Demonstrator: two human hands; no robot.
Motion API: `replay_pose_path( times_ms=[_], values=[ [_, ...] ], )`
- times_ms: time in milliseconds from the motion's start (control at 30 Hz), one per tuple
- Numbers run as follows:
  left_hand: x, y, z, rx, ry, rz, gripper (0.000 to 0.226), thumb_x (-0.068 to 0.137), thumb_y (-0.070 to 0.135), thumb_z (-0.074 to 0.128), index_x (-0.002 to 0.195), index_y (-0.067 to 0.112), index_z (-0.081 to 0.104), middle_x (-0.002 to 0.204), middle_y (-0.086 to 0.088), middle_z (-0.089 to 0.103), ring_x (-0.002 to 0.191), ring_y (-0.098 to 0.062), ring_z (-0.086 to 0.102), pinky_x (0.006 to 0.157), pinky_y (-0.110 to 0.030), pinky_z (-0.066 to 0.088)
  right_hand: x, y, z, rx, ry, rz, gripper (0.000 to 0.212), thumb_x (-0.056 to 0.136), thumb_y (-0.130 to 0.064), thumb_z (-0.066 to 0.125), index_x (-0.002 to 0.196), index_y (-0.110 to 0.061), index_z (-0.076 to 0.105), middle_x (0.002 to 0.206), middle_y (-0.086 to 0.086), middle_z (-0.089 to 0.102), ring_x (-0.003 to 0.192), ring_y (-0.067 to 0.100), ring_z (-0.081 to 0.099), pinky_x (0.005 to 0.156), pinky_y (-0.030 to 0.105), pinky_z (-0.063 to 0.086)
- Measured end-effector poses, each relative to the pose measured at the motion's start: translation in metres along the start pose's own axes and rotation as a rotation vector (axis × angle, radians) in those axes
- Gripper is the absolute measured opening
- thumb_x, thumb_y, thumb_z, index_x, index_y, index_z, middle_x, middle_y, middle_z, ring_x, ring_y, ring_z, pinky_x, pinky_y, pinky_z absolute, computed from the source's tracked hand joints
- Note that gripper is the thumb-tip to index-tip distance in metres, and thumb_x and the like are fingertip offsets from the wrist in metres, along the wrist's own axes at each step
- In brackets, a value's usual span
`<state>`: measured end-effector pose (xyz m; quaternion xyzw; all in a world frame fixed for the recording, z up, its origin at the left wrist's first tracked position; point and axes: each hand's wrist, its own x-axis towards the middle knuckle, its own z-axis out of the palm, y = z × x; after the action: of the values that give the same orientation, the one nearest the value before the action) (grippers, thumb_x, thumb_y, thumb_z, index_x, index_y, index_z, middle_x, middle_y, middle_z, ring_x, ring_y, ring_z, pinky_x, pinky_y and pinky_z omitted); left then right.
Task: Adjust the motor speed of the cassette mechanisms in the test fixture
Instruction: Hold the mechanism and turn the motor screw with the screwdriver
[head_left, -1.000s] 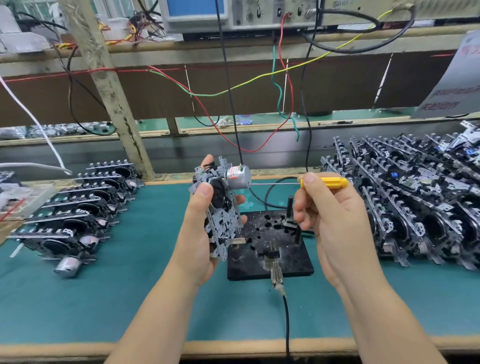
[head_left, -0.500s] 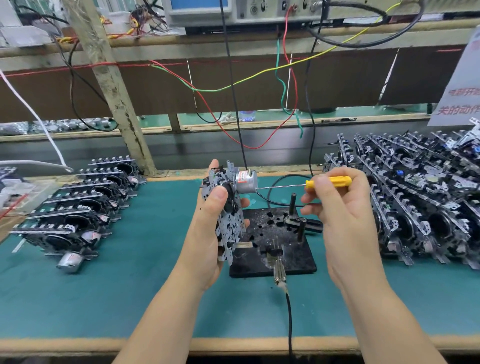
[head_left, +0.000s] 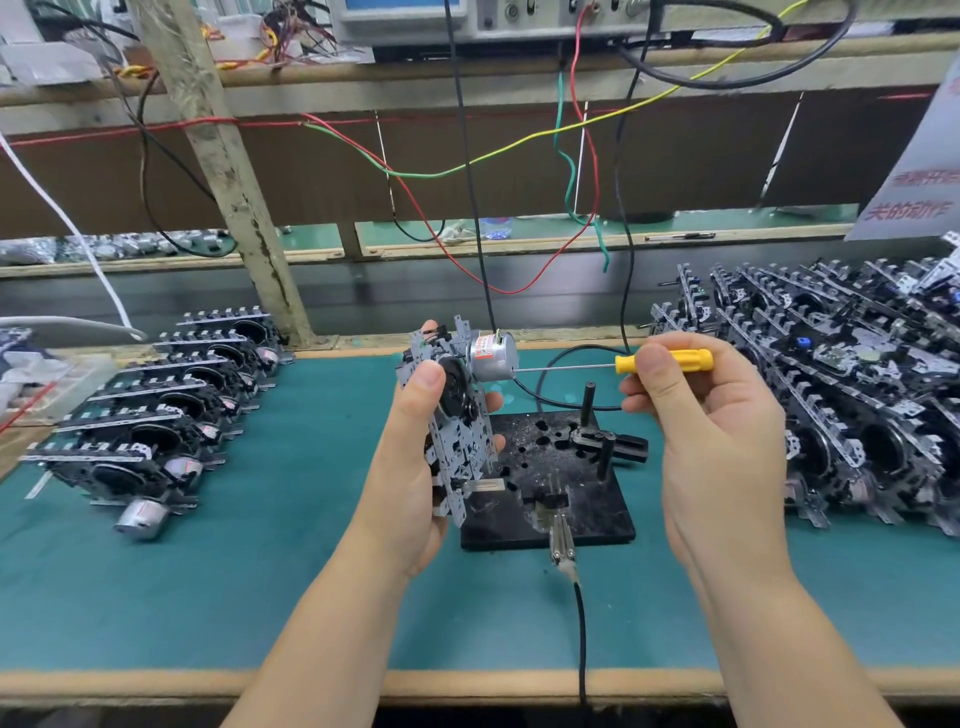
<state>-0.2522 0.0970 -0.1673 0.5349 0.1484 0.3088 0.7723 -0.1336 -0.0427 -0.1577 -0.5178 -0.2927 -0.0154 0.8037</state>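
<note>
A teal mat (head_left: 260, 597) with a pale wooden front edge covers the bench; behind it runs a brown back panel, crossed by loose red, green, yellow and black wires (head_left: 519, 140) that hang from instruments on an upper shelf, and a scuffed, slanting post (head_left: 234, 187) rises at the left.

On the left of the mat lies a stepped row of cassette mechanisms (head_left: 150, 421), black plastic and stamped grey metal, with a round silver motor can at the near end.

The left hand (head_left: 415, 483) grips one cassette mechanism (head_left: 457, 431) upright on its edge, just above the left side of the test fixture (head_left: 561, 483). The thumb presses the near face by a black flywheel, and the fingertips curl round the far edge. Its plate is thin perforated sheet metal; a shiny cylindrical motor (head_left: 491, 356) with a red-printed label juts from the top toward the right.

The fixture is a flat black square plate, pitted with holes and dusted with metal specks, carrying upright black pins and a small clamp. A metal plug with a black cable leaves its front edge.

The right hand (head_left: 711, 441) pinches a yellow-handled screwdriver (head_left: 660, 361) between thumb and forefinger, the other fingers curled beneath. Its thin steel shaft lies level, tip at the motor's end face.

On the right sits a dense heap of mechanisms (head_left: 841, 384), jagged and glinting.
</note>
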Motion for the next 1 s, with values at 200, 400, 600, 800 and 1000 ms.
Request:
replay_pose_path(
  times_ms=[200,400,600,800,1000],
  values=[
    [0.000,0.000,-0.002,-0.002,0.013,-0.005,0.071,0.069,0.063,0.061,0.126,0.019,0.062,0.109,-0.003,0.072,0.103,-0.019,0.067,0.096,-0.049,0.052,0.001,0.002,-0.003,-0.032,-0.023,0.003,0.006,0.097,-0.023,0.066,0.094,-0.027,0.068,0.082,-0.008,0.072,0.072,0.011,0.065,0.071,0.018,0.053],
    [0.000,0.000,-0.004,-0.005,0.013,-0.023,0.075,0.070,0.063,0.061,0.130,0.018,0.060,0.111,-0.002,0.072,0.103,-0.019,0.067,0.100,-0.052,0.050,0.002,0.002,-0.003,-0.045,-0.040,0.009,0.004,0.097,-0.023,0.065,0.095,-0.025,0.068,0.083,-0.007,0.072,0.072,0.011,0.066,0.072,0.018,0.053],
    [0.010,0.007,-0.001,0.160,0.031,0.098,0.081,0.068,0.063,0.063,0.140,0.026,0.053,0.122,0.004,0.067,0.110,-0.014,0.063,0.098,-0.043,0.050,0.012,0.000,-0.015,0.092,0.066,0.066,0.013,0.102,-0.017,0.056,0.107,-0.005,0.056,0.096,0.007,0.074,0.092,0.025,0.072,0.082,0.029,0.057],
    [0.058,0.022,0.014,1.319,-0.308,0.327,0.100,0.063,0.074,0.069,0.149,0.045,0.029,0.130,0.015,0.049,0.124,-0.008,0.047,0.106,-0.033,0.042,0.019,-0.002,-0.029,0.019,0.072,0.106,0.009,0.107,-0.013,0.045,0.115,-0.013,0.048,0.070,-0.007,0.060,0.068,0.013,0.058,0.067,0.022,0.053],
    [0.084,-0.008,0.029,1.670,-0.501,0.258,0.110,0.066,0.073,0.073,0.156,0.037,0.021,0.146,0.010,0.039,0.135,-0.020,0.033,0.110,-0.052,0.034,0.014,0.009,-0.041,-0.080,0.090,0.122,0.016,0.108,-0.019,0.043,0.101,-0.019,0.058,0.064,-0.014,0.044,0.060,0.006,0.037,0.056,0.015,0.035]
  ],
)
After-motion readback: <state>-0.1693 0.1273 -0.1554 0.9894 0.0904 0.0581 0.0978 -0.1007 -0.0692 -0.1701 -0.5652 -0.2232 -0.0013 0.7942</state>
